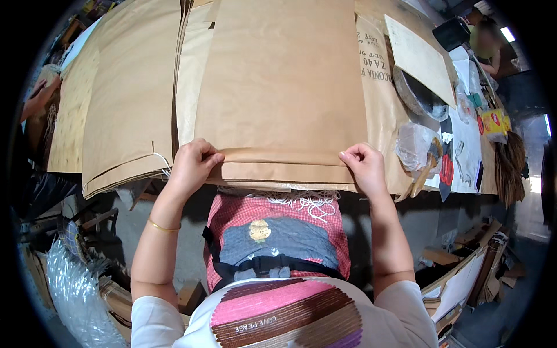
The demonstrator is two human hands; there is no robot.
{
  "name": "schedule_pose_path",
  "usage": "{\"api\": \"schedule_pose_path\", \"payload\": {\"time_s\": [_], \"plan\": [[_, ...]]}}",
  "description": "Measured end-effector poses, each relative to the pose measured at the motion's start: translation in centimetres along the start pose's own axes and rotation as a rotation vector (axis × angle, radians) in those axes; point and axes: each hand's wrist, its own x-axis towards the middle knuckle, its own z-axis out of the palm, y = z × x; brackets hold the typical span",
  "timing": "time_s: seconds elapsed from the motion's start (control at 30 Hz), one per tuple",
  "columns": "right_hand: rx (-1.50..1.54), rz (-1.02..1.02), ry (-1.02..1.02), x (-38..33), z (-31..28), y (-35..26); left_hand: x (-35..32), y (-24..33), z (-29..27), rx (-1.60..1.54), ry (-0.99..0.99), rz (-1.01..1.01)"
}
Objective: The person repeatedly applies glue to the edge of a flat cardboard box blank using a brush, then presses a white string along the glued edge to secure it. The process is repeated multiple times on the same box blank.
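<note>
A large brown kraft-paper piece (pixel 284 87), perhaps a bag, lies flat on the table before me. Along its near edge runs a folded strip (pixel 284 172). My left hand (pixel 192 165) pinches the left end of this fold between thumb and fingers. At the opposite end, my right hand (pixel 366 166) grips the fold in the same way, thumb against curled fingers. White strings (pixel 310 204) hang from under the table edge over my red checked apron (pixel 342 232).
Left lies a stack of brown paper (pixel 133 87) with a white cord. At right are a bowl (pixel 415 95), a pale board (pixel 420 58), plastic-wrapped item (pixel 415 145), red-handled scissors (pixel 445 169) and yellow packet (pixel 496 123). Other people's arms show at far left and upper right.
</note>
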Motion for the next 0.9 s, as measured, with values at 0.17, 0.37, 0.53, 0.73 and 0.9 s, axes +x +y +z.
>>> {"api": "schedule_pose_path", "payload": {"time_s": [0.17,0.37,0.53,0.73,0.9], "plan": [[-0.615,-0.289,0.302,-0.9,2.0,-0.5,-0.8,1.7,2.3,0.532,0.103,-0.071],[-0.69,-0.662,-0.236,-3.7,8.2,-5.1,-2.7,6.1,5.3,0.396,0.041,0.532],[-0.845,-0.24,0.085,-4.6,4.6,-1.8,-2.9,2.4,4.0,0.596,-0.029,0.086],[-0.42,-0.026,0.333,-3.9,0.4,1.2,-2.8,-0.7,3.6,0.32,0.234,0.151],[-0.464,-0.034,0.417,-3.0,0.3,0.8,-2.3,-1.0,3.7,0.211,0.333,0.127]]}}
